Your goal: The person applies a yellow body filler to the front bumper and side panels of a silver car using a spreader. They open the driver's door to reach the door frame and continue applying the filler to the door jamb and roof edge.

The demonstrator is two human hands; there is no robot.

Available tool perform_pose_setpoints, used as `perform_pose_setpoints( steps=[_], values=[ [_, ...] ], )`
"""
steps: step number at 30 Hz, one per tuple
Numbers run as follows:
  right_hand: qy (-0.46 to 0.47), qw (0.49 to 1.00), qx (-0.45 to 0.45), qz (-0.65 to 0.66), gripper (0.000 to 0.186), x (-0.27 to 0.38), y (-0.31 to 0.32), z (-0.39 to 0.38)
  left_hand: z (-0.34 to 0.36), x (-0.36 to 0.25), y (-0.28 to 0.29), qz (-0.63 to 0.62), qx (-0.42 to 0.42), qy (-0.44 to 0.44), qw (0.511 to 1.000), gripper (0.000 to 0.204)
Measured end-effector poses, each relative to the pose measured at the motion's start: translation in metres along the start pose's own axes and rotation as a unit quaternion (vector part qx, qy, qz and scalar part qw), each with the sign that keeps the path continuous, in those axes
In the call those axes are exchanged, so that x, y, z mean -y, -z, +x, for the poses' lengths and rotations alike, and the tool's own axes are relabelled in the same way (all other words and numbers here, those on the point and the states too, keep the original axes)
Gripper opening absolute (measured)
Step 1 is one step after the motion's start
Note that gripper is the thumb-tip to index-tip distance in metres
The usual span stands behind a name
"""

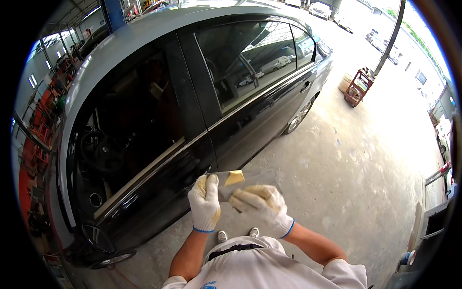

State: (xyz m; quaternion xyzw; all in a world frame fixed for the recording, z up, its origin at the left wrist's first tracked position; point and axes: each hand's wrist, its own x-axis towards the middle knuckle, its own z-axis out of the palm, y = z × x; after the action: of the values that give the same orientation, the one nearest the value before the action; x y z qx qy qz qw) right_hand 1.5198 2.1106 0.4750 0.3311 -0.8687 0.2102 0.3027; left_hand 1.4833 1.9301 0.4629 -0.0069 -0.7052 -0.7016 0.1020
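Shirt (pixel 267 272) nearest; left fingers (pixel 211 186) pinch clear sheet (pixel 225 190) (right fingers (pixel 246 198) curled, grip unclear).

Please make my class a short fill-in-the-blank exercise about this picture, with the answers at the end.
1. The left hand and the right hand wear white gloves with cuffs edged in ____.
2. The left hand grips a see-through sheet, and a small patch at its upper edge is coloured ____.
3. Of the two hands, the one nearer the car is the ____ one.
4. The number of the person's shoes in view is ____.

Missing words: blue; yellow; left; two.
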Motion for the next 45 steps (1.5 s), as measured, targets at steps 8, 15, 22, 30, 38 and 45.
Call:
perform_pose_setpoints(
  steps=[8,15,22,30,38,45],
  values=[
    [-0.047,0.998,-0.034,-0.003,0.038,0.009,-0.008,0.000,0.002,0.014,0.001,-0.023,-0.020,0.006,1.000,0.019],
    [-0.086,0.995,-0.036,-0.019,0.037,0.005,-0.012,-0.004,-0.002,0.012,-0.002,0.013,-0.014,-0.009,1.000,0.019],
    [-0.085,0.992,-0.092,0.009,0.033,0.000,-0.012,0.001,0.001,0.018,-0.002,0.011,-0.032,-0.016,0.999,0.019],
    [-0.161,0.964,-0.176,0.116,0.030,-0.019,0.016,0.016,0.005,0.021,0.007,0.009,0.023,-0.015,1.000,0.018],
    [-0.225,0.941,0.112,0.228,0.030,-0.055,0.017,-0.004,0.007,0.015,0.014,0.049,0.043,-0.014,0.998,0.020],
    [-0.055,0.998,-0.023,0.019,0.040,0.004,-0.026,-0.024,0.008,0.017,-0.010,0.018,-0.030,-0.023,0.999,0.020]
  ],
)
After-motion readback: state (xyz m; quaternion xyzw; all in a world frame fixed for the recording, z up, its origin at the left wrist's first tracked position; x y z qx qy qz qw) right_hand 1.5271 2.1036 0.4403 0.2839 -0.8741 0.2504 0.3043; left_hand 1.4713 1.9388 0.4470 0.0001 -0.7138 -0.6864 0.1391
